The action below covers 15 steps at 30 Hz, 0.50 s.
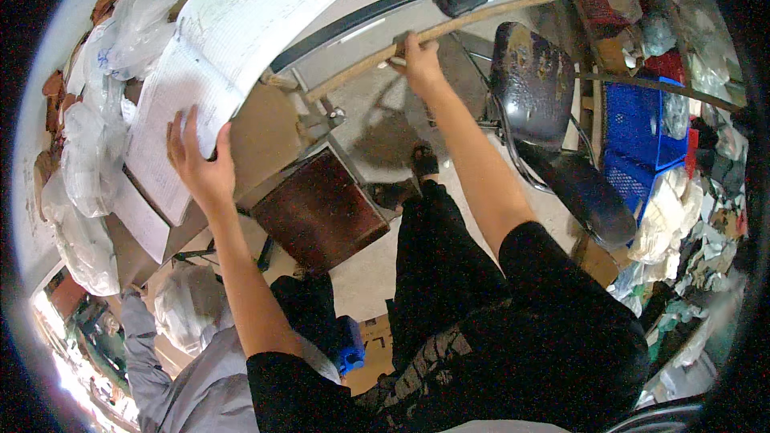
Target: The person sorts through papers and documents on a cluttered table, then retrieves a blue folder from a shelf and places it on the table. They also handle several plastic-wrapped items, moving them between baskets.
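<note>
Pale floor [365,269], left fingers [191,130] spread on notebook [257,8], right fingers [412,44] gripping drawer [497,14]

I count two hands of the wearer on my remote feed: one left hand [204,168] at 9 o'clock and one right hand [421,64] at 12 o'clock. I register one open book [257,16] between 10 and 11 o'clock and one wooden strip [497,16] at 1 o'clock. I log one black chair [533,84] at 2 o'clock, two blue crates [630,116] near 3 o'clock, and one dark brown panel [321,212] just off centre, between 8 and 9 o'clock. I record one co-worker [212,389] at 7 o'clock. Several clear plastic bags [136,36] overlap between 9 and 10 o'clock; I cannot obtain an exact count.
</note>
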Each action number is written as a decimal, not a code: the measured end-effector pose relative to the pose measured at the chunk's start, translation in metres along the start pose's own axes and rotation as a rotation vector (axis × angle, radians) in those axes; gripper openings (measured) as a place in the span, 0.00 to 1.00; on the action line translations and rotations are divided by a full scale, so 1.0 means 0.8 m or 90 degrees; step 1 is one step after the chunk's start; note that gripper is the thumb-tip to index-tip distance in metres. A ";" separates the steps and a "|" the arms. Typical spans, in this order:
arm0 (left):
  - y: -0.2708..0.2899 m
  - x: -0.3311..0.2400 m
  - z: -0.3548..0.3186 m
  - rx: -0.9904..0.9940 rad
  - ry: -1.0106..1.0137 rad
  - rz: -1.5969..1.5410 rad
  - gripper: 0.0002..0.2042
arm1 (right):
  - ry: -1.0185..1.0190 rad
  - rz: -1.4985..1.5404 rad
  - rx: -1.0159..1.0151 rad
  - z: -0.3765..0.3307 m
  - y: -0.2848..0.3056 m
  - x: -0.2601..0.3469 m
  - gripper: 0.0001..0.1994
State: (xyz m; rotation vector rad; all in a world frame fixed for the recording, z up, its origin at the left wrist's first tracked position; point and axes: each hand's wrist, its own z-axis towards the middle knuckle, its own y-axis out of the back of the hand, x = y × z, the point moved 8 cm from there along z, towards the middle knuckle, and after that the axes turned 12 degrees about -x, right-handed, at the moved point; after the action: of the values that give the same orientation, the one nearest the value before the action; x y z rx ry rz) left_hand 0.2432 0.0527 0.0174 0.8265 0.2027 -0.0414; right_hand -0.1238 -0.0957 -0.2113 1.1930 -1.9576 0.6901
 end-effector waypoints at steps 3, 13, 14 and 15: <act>0.003 -0.003 -0.003 -0.025 -0.012 0.008 0.26 | -0.038 -0.022 0.007 -0.033 0.048 -0.017 0.29; 0.001 0.006 -0.010 -0.017 0.025 0.026 0.24 | -0.055 0.046 0.074 -0.093 0.122 -0.034 0.35; 0.001 0.006 -0.011 -0.013 0.025 0.024 0.24 | -0.062 0.046 0.072 -0.094 0.125 -0.035 0.35; 0.001 0.006 -0.011 -0.016 0.023 0.022 0.24 | -0.073 0.046 0.072 -0.095 0.126 -0.036 0.34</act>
State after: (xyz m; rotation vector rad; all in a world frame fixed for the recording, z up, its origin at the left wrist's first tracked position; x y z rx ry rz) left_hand 0.2464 0.0603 0.0112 0.8058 0.2235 0.0083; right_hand -0.1825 0.0184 -0.1970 1.2596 -2.0880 0.7950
